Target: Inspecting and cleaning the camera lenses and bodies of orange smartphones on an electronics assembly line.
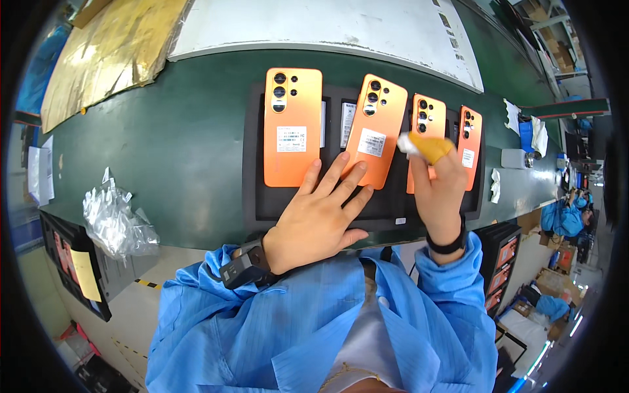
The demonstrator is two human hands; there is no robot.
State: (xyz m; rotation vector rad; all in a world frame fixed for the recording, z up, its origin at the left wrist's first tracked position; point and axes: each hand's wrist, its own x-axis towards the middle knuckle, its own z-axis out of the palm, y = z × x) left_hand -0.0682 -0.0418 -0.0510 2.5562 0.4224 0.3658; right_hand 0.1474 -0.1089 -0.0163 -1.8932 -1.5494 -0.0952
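Several orange smartphones lie back up in a row across a black tray (251, 208), each with dark round camera lenses and a white label. My left hand (314, 219) is spread flat, its fingertips on the lower ends of the leftmost phone (293, 173) and the tilted second phone (393, 98). Over the third phone (415, 173), my right hand (440, 190) is closed in a pinch on a small white wad (406, 143). Yellow covering (431, 148) wraps its fingertips. The rightmost phone (475, 128) lies beside that hand, partly behind it.
The tray rests on a green tabletop (196, 144). A white board (314, 26) runs along the back, next to a yellowish sheet (111, 52). Crumpled clear plastic (118, 219) is at left. A small bottle (514, 158) stands right. More trays (501, 265) are stacked below the table.
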